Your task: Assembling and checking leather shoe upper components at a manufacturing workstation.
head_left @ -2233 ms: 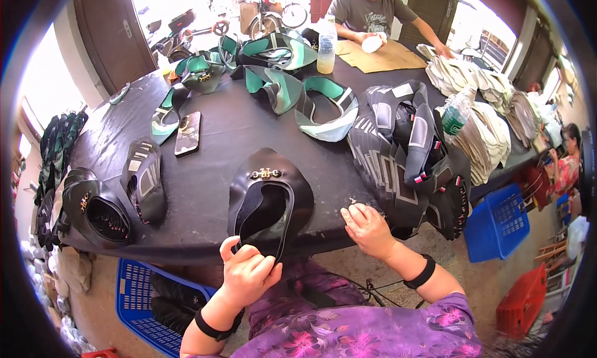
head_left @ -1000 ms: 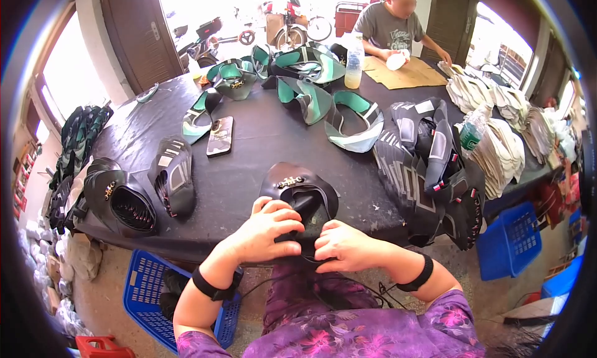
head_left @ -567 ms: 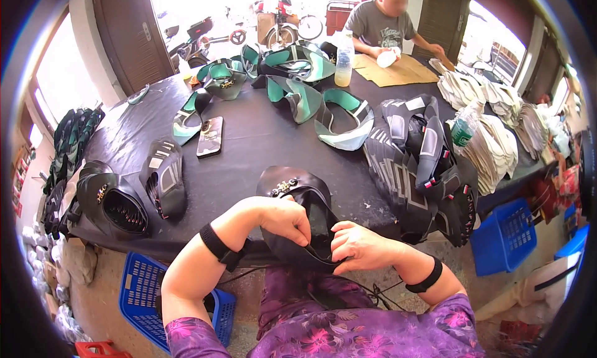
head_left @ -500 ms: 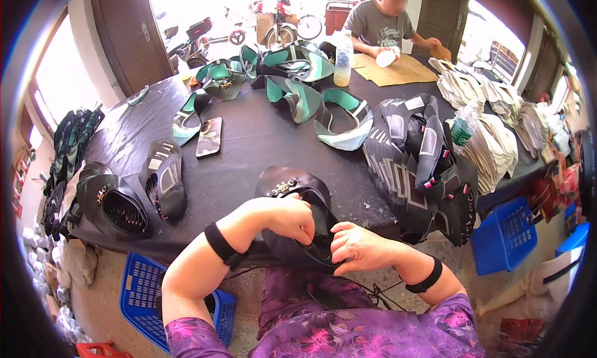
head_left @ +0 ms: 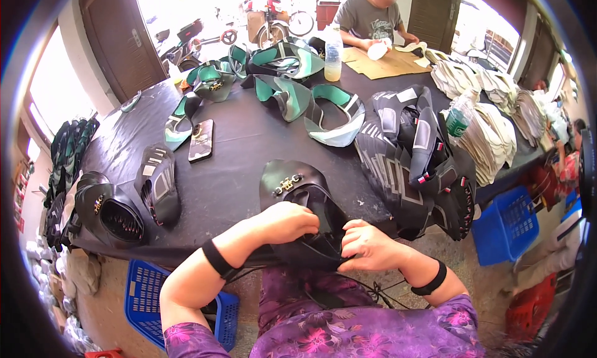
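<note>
A black shoe upper [head_left: 273, 176] with a gold and silver chain ornament lies at the table's near edge, in front of me. My left hand [head_left: 291, 223] is closed at its opening, the fingertips pressed on the dark inside edge. With bent fingers, my right hand [head_left: 372, 248] pinches the upper's right rim. What lies beneath the fingertips is hidden. To the left rest a stack of similar black uppers [head_left: 90, 199] with the same ornament and several dark striped uppers [head_left: 159, 193]. A large pile of black and grey uppers [head_left: 388, 162] sits to the right.
Green and grey uppers [head_left: 283, 97] lie toward the back beside a phone [head_left: 201, 140] and a bottle [head_left: 333, 56]. White pieces [head_left: 488, 137] are stacked at the right. Opposite, a person [head_left: 372, 19] handles a white piece. Blue baskets [head_left: 507, 224] stand below the table.
My left hand has shifted slightly, showing more of the upper's opening. My right hand has moved a little right, still at the rim. The person opposite now has a pale strip by one hand.
</note>
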Tool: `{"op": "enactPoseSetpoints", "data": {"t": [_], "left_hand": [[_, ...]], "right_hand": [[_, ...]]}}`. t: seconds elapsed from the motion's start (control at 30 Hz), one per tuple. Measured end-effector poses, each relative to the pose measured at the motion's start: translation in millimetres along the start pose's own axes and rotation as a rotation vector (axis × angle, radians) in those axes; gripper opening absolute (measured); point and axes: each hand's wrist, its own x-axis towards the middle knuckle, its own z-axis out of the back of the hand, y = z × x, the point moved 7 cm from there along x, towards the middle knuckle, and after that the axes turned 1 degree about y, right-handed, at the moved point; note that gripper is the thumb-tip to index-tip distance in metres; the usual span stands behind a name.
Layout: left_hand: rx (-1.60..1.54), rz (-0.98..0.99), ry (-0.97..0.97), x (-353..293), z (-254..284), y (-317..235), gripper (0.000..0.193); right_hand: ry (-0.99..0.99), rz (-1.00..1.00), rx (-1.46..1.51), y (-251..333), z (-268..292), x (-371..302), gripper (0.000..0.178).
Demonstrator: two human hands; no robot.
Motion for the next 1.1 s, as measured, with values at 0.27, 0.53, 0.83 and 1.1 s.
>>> {"op": "enactPoseSetpoints", "data": {"t": [0.27,0.53,0.83,1.1], "left_hand": [[-0.319,0.044,0.076,-15.8,11.1,-7.1,0.020],[-0.262,0.022,0.028,-15.8,4.4,-13.3,0.026],[-0.006,0.081,0.184,-2.5,0.0,-22.4,0.034],[0.013,0.103,0.194,6.0,-4.0,-31.1,0.039]], "right_hand": [[-0.155,-0.100,0.004,-9.8,14.6,-12.5,0.023],[-0.085,-0.208,0.049,-15.3,18.5,-18.9,0.017],[0.141,-0.388,-0.055,-12.7,9.4,-24.6,0.026],[0.285,-0.517,0.047,-15.7,11.2,-19.6,0.031]]}}
